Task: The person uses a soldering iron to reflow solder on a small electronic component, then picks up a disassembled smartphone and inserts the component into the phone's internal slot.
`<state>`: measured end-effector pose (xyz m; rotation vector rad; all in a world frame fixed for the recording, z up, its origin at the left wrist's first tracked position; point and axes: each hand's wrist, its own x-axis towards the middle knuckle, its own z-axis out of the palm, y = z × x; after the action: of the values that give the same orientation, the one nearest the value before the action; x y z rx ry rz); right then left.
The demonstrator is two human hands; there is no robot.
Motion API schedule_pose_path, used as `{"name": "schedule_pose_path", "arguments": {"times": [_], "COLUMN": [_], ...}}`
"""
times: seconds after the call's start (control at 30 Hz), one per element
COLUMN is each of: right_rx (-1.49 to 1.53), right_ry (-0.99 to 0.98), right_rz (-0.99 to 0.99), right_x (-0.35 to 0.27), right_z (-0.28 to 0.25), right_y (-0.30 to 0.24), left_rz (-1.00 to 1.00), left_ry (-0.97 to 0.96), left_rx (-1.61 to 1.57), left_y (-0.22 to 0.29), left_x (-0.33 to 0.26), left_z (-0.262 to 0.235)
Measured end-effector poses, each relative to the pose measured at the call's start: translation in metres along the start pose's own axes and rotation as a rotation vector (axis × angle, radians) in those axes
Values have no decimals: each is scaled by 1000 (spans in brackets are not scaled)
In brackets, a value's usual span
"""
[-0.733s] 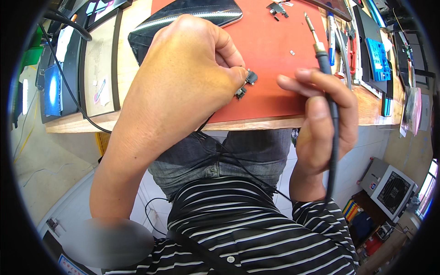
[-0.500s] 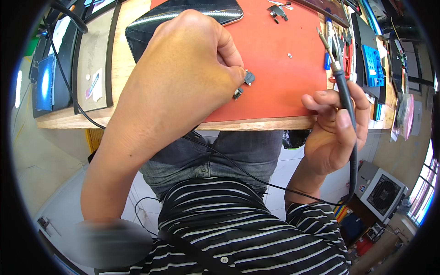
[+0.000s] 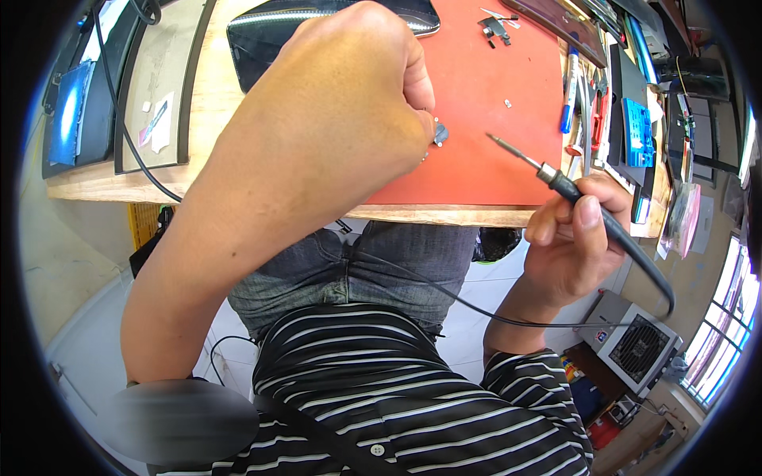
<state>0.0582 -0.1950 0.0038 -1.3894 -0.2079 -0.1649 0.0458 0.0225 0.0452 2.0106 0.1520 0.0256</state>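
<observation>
My left hand (image 3: 361, 99) is closed over the red mat (image 3: 476, 163), thumb and finger pressed together. Its back hides most of the grip. A small dark electronic part (image 3: 440, 133) shows right beside the fingertips; I cannot tell whether they hold it. In my right hand (image 3: 575, 242) is a soldering iron (image 3: 565, 186), gripped by its black handle at the mat's right front. Its bare metal tip points up and left, toward the small part but apart from it. A black cord runs from the iron across my lap.
A glossy black tablet-like panel (image 3: 262, 51) lies behind my left hand. Another small dark part (image 3: 496, 30) and a tiny metal piece (image 3: 508, 103) lie on the mat. To the right are a blue pen (image 3: 568, 103), tools and a blue plastic case (image 3: 637, 131).
My right hand has turned the soldering iron, so its tip has swung left and down toward the small part. My left hand stays closed beside that part. The whole view has shifted slightly.
</observation>
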Motion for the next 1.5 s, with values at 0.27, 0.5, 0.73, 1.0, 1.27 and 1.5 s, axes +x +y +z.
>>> {"name": "schedule_pose_path", "arguments": {"times": [0.27,0.5,0.73,1.0,1.27,1.5], "right_rx": [-39,-192,-89,-119,-134,-133], "right_ry": [-117,-181,-248,-255,-254,-248], "right_rz": [-43,-86,-60,-58,-57,-57], "right_x": [-3,-6,-7,-6,-6,-7], "right_z": [8,9,6,8,8,8], "right_y": [8,10,13,12,13,13], "left_rz": [38,-25,-34,14,42,-28], "left_ry": [13,30,28,62,43,51], "left_rx": [-25,108,152,104,260,243], "left_y": [1,10,11,7,13,16], "left_x": [0,0,1,-3,-1,-1], "left_z": [-1,4,3,3,3,6]}}
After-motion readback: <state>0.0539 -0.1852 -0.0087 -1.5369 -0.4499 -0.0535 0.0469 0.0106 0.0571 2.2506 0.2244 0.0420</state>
